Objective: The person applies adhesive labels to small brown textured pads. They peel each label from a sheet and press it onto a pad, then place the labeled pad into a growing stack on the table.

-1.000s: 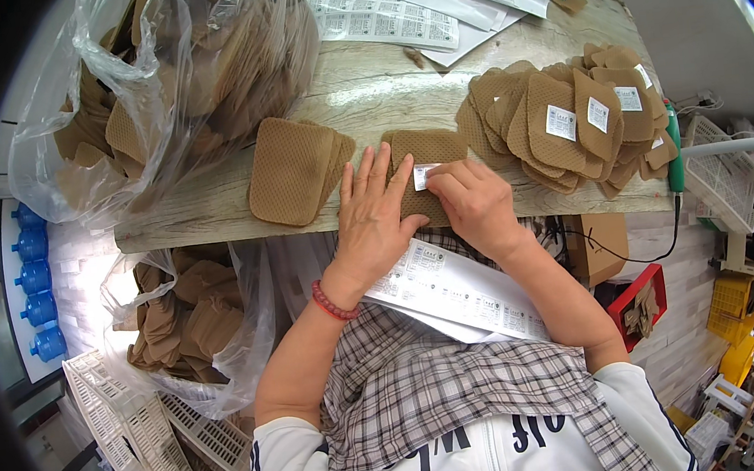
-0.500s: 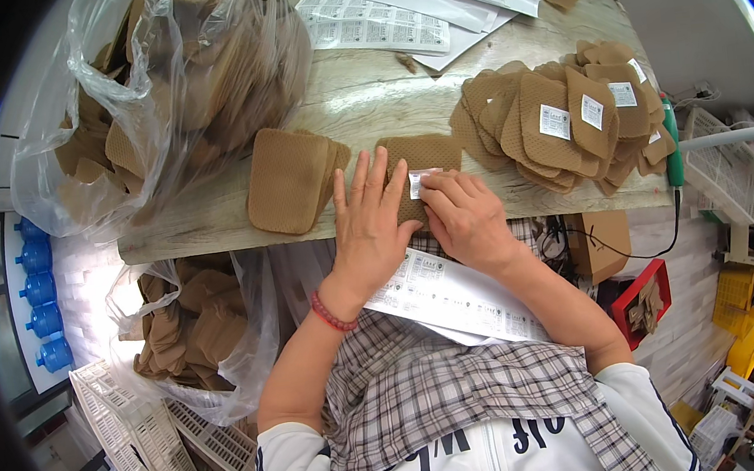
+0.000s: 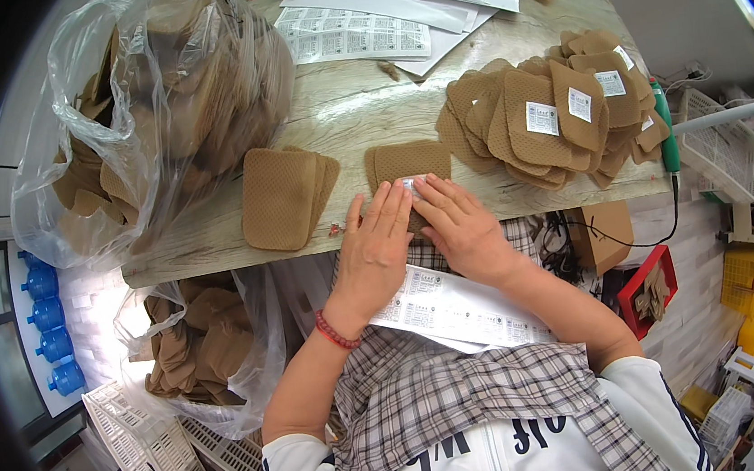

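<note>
At the table's front edge a brown textured pad (image 3: 412,158) lies over another one, with a small white label (image 3: 408,182) on it. My left hand (image 3: 373,247) rests flat on this pad, its fingertips at the label's left side. From the other side my right hand (image 3: 461,225) lies with fingers stretched out, pressing on the label's right side. The two hands' fingertips nearly meet and partly cover the label. A printed sheet of labels (image 3: 457,309) lies across my lap on a checked apron, below both hands.
Left of my hands sit a few unlabelled pads (image 3: 278,200). A pile of labelled pads (image 3: 512,132) spreads on the right, beside a green-handled tool (image 3: 667,139). A clear bag of pads (image 3: 191,99) stands far left; label sheets (image 3: 353,33) lie at the back.
My right fingers have gone from pinching at the label to lying stretched over it. My left hand has slid slightly down, its fingertips now at the label. The view has shifted a little.
</note>
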`<state>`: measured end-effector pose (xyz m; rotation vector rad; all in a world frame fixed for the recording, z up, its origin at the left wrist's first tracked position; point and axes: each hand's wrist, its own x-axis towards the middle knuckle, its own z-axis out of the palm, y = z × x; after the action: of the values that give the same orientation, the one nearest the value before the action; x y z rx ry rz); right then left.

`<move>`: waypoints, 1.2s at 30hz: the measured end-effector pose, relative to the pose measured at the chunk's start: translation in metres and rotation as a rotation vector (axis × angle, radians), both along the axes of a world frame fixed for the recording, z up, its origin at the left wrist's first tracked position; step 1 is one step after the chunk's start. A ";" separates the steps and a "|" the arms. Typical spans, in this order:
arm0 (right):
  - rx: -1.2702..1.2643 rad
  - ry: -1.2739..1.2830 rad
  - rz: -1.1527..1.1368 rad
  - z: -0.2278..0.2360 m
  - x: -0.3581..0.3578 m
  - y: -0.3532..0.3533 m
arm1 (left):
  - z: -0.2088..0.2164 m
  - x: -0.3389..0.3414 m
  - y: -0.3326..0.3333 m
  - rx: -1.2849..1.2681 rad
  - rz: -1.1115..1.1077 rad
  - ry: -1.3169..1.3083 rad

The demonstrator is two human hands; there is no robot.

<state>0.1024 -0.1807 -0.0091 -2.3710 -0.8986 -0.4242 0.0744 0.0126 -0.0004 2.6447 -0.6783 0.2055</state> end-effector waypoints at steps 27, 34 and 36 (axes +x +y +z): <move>0.816 0.299 -0.087 0.028 0.004 -0.005 | 0.014 0.035 0.002 -0.278 0.044 0.103; 0.764 0.731 -0.235 0.007 0.035 0.006 | 0.011 0.023 0.005 -0.363 0.011 -0.150; 0.617 0.654 -0.269 -0.005 0.036 0.010 | 0.006 0.021 0.004 -0.350 0.008 -0.161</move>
<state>0.1387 -0.1711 -0.0136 -1.8528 -0.1129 0.0036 0.0952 0.0163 0.0053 2.3125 -0.6180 0.4970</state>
